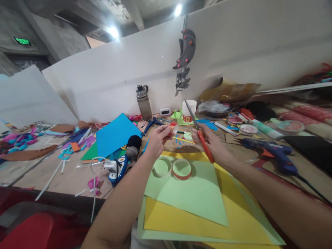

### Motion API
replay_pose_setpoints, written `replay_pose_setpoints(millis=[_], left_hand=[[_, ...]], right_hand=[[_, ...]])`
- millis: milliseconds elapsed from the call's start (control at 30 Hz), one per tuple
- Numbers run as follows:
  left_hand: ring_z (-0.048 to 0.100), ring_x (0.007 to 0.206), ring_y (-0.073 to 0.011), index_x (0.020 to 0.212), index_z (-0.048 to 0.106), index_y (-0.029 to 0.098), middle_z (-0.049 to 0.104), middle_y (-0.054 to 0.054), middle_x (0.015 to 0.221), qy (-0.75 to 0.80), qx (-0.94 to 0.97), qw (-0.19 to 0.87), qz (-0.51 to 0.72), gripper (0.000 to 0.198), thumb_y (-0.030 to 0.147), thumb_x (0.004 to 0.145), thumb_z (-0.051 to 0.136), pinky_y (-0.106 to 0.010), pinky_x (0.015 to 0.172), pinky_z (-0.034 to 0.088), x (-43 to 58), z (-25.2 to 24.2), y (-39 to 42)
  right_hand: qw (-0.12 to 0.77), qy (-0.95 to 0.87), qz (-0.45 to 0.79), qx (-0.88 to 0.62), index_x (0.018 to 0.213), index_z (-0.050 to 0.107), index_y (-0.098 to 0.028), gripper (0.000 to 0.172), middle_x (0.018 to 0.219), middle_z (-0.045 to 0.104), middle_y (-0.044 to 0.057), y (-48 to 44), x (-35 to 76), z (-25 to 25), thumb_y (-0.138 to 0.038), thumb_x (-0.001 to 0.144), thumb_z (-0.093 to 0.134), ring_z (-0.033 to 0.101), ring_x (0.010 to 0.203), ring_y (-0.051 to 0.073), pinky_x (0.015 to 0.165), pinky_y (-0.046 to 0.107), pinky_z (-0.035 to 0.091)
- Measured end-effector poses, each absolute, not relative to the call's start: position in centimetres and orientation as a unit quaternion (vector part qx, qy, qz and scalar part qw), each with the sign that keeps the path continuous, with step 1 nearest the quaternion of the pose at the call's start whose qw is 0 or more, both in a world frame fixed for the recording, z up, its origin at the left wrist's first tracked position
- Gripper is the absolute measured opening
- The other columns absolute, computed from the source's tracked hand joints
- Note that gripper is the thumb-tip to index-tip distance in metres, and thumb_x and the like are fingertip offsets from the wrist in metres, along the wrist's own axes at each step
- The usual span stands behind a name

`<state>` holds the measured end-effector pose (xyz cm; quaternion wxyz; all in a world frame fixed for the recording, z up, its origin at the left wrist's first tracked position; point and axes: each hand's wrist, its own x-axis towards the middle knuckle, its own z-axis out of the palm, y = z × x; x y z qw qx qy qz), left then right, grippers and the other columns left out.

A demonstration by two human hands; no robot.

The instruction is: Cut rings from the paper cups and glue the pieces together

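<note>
My left hand (157, 139) pinches a small red and white paper cup piece (173, 127) above the table. My right hand (210, 140) grips red-handled scissors (199, 133), whose blades point up and away, just right of the piece. Below both hands lie two cut paper rings, one white (162, 166) and one red-rimmed (182, 169), on a light green sheet (192, 193) that overlaps yellow sheets (197, 221).
A blue glue gun (272, 154) lies at the right, another blue tool (118, 169) with a white cable at the left. A blue sheet (114, 135), bottle (144, 102), white cup (189, 109), tape rolls and paper scraps crowd the table. A white partition stands behind.
</note>
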<state>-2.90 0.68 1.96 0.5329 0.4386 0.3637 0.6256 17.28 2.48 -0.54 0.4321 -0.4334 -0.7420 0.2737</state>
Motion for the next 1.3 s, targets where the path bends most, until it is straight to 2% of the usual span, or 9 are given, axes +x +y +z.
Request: replay_pose_setpoints(millis=[200, 367, 500, 700, 767, 833, 933, 1100, 1300], left_hand=[[0.056, 0.059, -0.0107, 0.073, 0.072, 0.016, 0.066, -0.002, 0.062, 0.393, 0.514, 0.526, 0.553, 0.020, 0.033, 0.067, 0.080, -0.022, 0.059, 0.040, -3.1, 2.0, 0.4], [0.056, 0.061, -0.0118, 0.075, 0.075, 0.016, 0.066, -0.002, 0.065, 0.404, 0.592, 0.521, 0.463, 0.017, 0.033, 0.071, 0.078, -0.023, 0.061, 0.040, -3.0, 2.2, 0.1], [0.058, 0.066, -0.0117, 0.082, 0.076, 0.018, 0.070, -0.003, 0.075, 0.399, 0.590, 0.506, 0.487, 0.017, 0.030, 0.070, 0.079, -0.022, 0.064, 0.042, -2.9, 2.2, 0.0], [0.060, 0.082, -0.0136, 0.095, 0.073, 0.019, 0.070, -0.006, 0.098, 0.400, 0.561, 0.470, 0.552, 0.028, 0.033, 0.071, 0.079, -0.022, 0.070, 0.044, -2.5, 1.9, 0.3], [0.059, 0.078, -0.0120, 0.093, 0.071, 0.019, 0.069, -0.005, 0.094, 0.427, 0.523, 0.441, 0.591, 0.030, 0.035, 0.069, 0.080, -0.021, 0.066, 0.043, -2.4, 1.7, 0.5], [0.055, 0.066, -0.0098, 0.081, 0.069, 0.016, 0.066, -0.002, 0.077, 0.456, 0.494, 0.442, 0.593, 0.030, 0.043, 0.070, 0.078, -0.021, 0.057, 0.039, -2.3, 1.6, 0.7], [0.054, 0.057, -0.0096, 0.070, 0.067, 0.013, 0.062, -0.003, 0.064, 0.454, 0.490, 0.520, 0.533, 0.041, 0.053, 0.069, 0.075, -0.021, 0.051, 0.034, -2.0, 1.5, 0.4], [0.057, 0.059, -0.0092, 0.072, 0.068, 0.012, 0.065, -0.004, 0.065, 0.418, 0.438, 0.597, 0.526, 0.037, 0.042, 0.060, 0.084, -0.019, 0.052, 0.037, -1.7, 1.7, -0.1], [0.060, 0.062, -0.0091, 0.071, 0.066, 0.012, 0.067, -0.002, 0.069, 0.368, 0.355, 0.595, 0.620, 0.028, 0.029, 0.060, 0.085, -0.019, 0.057, 0.046, -1.9, 2.3, 0.4]], right_hand=[[0.497, -0.681, 0.371, -0.391, 0.127, 0.048, -0.031, 0.053, 0.110, 0.068, 0.006, 2.6, 17.2, -0.1, -0.048, 0.080, 0.065, 0.066, 0.096, 0.026, 0.080, 0.039, 0.056], [0.455, -0.707, 0.432, -0.326, 0.118, 0.055, -0.028, 0.045, 0.100, 0.069, 0.005, 2.3, 17.1, 0.6, -0.043, 0.076, 0.066, 0.066, 0.081, 0.021, 0.072, 0.034, 0.056], [0.454, -0.703, 0.456, -0.303, 0.114, 0.057, -0.021, 0.047, 0.085, 0.064, 0.003, 2.1, 16.7, 0.3, -0.036, 0.072, 0.068, 0.063, 0.073, 0.018, 0.066, 0.031, 0.054], [0.439, -0.671, 0.523, -0.289, 0.110, 0.055, -0.023, 0.045, 0.080, 0.056, -0.002, 1.9, 16.6, 0.6, -0.041, 0.072, 0.071, 0.057, 0.068, 0.014, 0.065, 0.028, 0.051], [0.449, -0.672, 0.510, -0.294, 0.110, 0.055, -0.023, 0.045, 0.079, 0.057, -0.002, 1.9, 16.7, 0.6, -0.041, 0.072, 0.071, 0.057, 0.068, 0.014, 0.066, 0.029, 0.051], [0.463, -0.677, 0.489, -0.298, 0.111, 0.055, -0.022, 0.046, 0.080, 0.058, -0.001, 2.1, 16.7, 0.5, -0.038, 0.071, 0.071, 0.058, 0.071, 0.015, 0.069, 0.030, 0.051], [0.472, -0.684, 0.469, -0.297, 0.114, 0.054, -0.022, 0.045, 0.085, 0.060, 0.000, 2.4, 16.5, 0.0, -0.031, 0.072, 0.069, 0.060, 0.075, 0.017, 0.073, 0.033, 0.052], [0.487, -0.721, 0.408, -0.278, 0.117, 0.055, -0.023, 0.040, 0.099, 0.062, 0.003, 2.5, 16.3, -0.7, -0.026, 0.078, 0.065, 0.061, 0.088, 0.020, 0.083, 0.036, 0.052], [0.464, -0.737, 0.306, -0.384, 0.122, 0.049, -0.023, 0.040, 0.091, 0.061, 0.003, 1.8, 16.7, 0.4, -0.035, 0.085, 0.059, 0.059, 0.075, 0.019, 0.071, 0.033, 0.052]])
